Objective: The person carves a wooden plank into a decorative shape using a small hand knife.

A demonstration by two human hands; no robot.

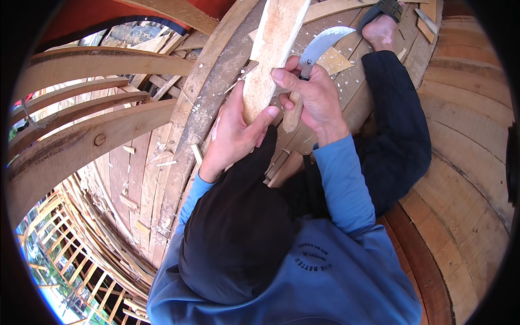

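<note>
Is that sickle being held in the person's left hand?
No, the right hand holds the sickle, while the left hand grips the lower end of the pale wooden plank.

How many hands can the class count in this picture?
2. The left hand holds the lower end of the pale board; the right hand holds the curved knife, its thumb against the board. No other hands show.
</note>
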